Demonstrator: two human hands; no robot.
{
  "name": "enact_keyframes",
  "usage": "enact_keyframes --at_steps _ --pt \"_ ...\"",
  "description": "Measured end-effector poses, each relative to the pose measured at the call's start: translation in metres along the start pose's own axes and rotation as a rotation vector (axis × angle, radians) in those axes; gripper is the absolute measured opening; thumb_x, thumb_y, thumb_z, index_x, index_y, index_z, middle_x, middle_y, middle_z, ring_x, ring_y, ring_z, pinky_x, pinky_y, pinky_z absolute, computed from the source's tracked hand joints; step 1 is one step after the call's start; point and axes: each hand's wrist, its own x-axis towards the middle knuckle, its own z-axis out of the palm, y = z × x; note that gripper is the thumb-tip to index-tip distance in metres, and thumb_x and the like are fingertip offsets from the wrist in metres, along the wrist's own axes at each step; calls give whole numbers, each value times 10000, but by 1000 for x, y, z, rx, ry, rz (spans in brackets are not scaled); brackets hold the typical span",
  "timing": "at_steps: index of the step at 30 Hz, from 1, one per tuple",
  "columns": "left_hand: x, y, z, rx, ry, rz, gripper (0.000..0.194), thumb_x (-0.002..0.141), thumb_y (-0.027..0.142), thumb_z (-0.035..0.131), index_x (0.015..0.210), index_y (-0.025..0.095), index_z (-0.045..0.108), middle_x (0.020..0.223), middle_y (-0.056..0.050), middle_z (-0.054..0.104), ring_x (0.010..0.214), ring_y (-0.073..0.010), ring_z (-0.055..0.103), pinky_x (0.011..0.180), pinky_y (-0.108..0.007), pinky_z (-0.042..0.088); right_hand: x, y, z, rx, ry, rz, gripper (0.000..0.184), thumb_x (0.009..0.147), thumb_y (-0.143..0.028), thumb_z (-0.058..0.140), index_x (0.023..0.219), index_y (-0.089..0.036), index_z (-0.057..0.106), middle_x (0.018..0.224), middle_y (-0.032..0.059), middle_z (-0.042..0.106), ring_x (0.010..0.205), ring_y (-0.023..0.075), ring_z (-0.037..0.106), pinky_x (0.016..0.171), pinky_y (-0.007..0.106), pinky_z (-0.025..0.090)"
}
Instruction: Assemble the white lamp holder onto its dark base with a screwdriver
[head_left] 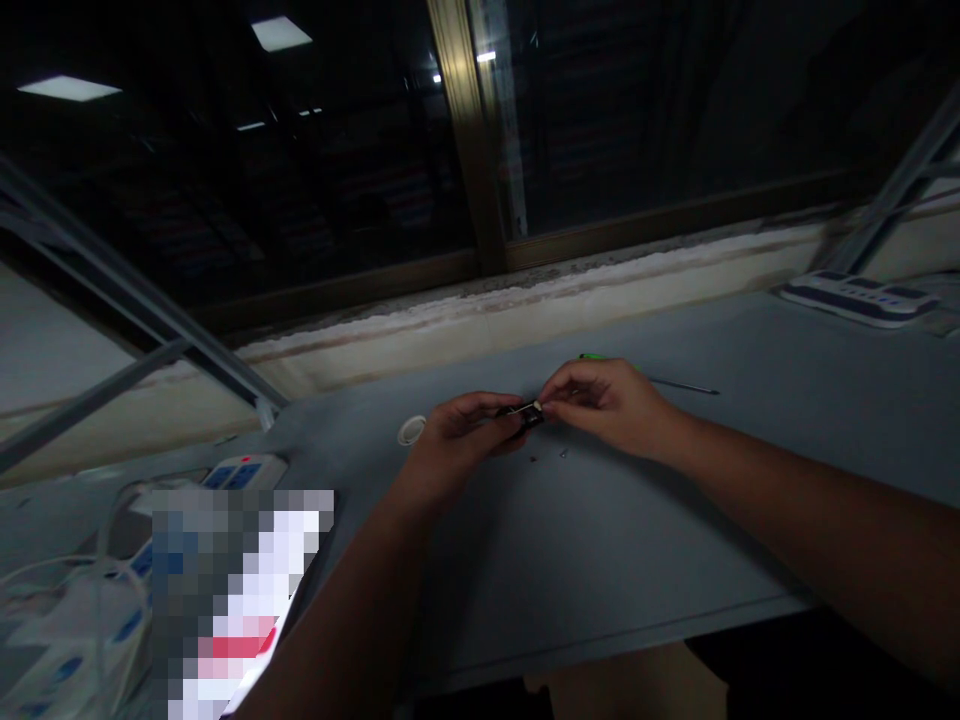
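Black part (532, 416) clasped with left hand (466, 432) at frame centre; pinched small pale piece (538, 406) with right hand (611, 408), seemingly adjusting it; likely needed steadiness next.

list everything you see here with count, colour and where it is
Small part: one, dark, in the left hand
Pale piece: one, off-white, at the right fingertips
Round piece: one, white, table, beside the left hand
Screwdriver-like tool: one, green and metal, behind the right hand
Tiny bits: at least two, brownish and silvery, table, before the hands
Power strips: white-and-dark far right; white-and-blue at left, count unclear
Cables: several, white, left
Pixelated object: one, lower left
Table: one, grey
Window frame: one, brownish-gold, behind
Metal struts: several, grey, both sides
Left hand, right hand: one each
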Motion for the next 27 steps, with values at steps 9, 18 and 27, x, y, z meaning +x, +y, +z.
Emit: enact_keyframes --at_steps 9,18,27 --pt "-1 -1 2 56 -2 29 243 698 296 911 810 171 734 891 -59 789 756 -167 728 668 -289 611 -3 -7 -1 -375 26 -306 69 899 -170 667 902 -180 736 891 39 733 830 136 689 763 262 540" --pt "1 -3 1 45 -2 22 225 701 275 895 809 175 724 863 -58 785 746 -166 727 621 -258 578 -3 -5 -3 -500 12 -415 86 927 -165 634 939 -186 717 855 29 693 784 134 637 734 272 481" --pt "4 -4 -5 123 6 5 181 698 271 872 792 178 749 781 -60 772 661 -148 690 609 -250 528 -1 3 -6 -533 -179 -457 127 953 -163 589 986 -189 708 963 63 671 908 163 651 817 297 504"
